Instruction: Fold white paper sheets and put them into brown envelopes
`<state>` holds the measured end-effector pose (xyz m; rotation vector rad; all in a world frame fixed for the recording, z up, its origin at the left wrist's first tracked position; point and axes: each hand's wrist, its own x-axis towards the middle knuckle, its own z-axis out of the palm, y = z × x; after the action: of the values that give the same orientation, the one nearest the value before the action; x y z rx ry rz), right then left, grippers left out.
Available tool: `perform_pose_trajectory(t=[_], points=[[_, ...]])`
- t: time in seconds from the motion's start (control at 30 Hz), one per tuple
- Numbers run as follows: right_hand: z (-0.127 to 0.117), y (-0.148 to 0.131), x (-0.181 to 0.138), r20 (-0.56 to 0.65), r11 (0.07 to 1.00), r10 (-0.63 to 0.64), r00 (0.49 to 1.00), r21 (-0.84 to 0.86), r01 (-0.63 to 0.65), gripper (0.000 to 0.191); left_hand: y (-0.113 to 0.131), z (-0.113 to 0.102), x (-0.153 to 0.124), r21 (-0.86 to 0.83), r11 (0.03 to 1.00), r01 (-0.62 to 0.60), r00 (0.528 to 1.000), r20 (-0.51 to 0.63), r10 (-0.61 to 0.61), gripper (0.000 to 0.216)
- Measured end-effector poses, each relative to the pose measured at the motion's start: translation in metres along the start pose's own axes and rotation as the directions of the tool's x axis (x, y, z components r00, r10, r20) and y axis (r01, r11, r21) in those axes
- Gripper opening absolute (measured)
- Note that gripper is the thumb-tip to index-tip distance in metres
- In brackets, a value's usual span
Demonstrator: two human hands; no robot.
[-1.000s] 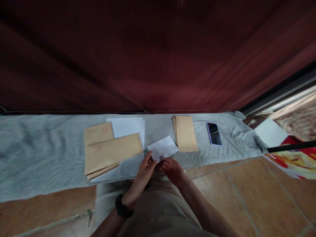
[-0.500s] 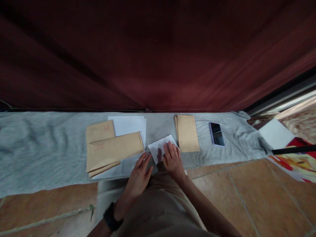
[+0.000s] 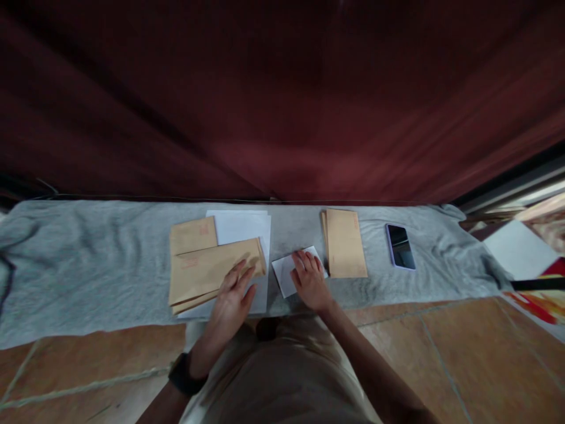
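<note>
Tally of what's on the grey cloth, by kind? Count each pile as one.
Envelope piles: 2, the left pile and the right pile
White paper: 2, the sheets under the left pile and the folded paper under the right hand
Phone: 1
Total: 5
</note>
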<state>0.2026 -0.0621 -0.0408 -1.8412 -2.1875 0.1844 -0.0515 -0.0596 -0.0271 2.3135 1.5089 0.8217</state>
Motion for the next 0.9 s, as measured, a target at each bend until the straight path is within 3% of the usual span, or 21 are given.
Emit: perform_pose_trajectory(t=[0.13,0.23,0.37,0.5,0.6,0.7,0.9], points=[[-0.009,0.023,0.029,0.079,0.997,-0.079,0.994,0.027,0.077,0.047,-0.027,-0.013,0.009,0.056,0.998,0.041,0.999,-0.031,-0.04,0.042],[-0.012,0.03,0.038,0.103,0.994,-0.107,0.989,0.031,0.104,0.048,-0.037,-0.021,0.015,0.123,0.989,0.078,0.997,0.016,-0.081,0.05],[-0.01,0.03,0.037,0.084,0.996,-0.083,0.993,0.049,0.079,0.046,-0.045,-0.028,0.025,0.251,0.963,0.096,0.968,0.202,-0.149,0.074],[-0.003,0.025,0.029,0.023,0.997,-0.048,0.999,0.054,0.047,0.044,-0.051,-0.037,0.044,0.313,0.948,0.053,0.904,0.388,-0.179,0.102],[0.004,0.019,0.025,-0.046,0.996,-0.04,0.998,0.08,0.043,0.046,-0.057,-0.041,0.056,0.31,0.95,0.024,0.859,0.48,-0.179,0.11],[0.008,0.01,0.025,-0.1,0.978,-0.036,0.994,0.201,0.056,0.046,-0.062,-0.041,0.06,0.303,0.953,0.0,0.842,0.515,-0.163,0.111],[0.002,-0.021,0.035,-0.125,0.845,-0.025,0.992,0.527,0.088,0.042,-0.06,-0.041,0.057,0.294,0.955,-0.032,0.878,0.466,-0.113,0.112]])
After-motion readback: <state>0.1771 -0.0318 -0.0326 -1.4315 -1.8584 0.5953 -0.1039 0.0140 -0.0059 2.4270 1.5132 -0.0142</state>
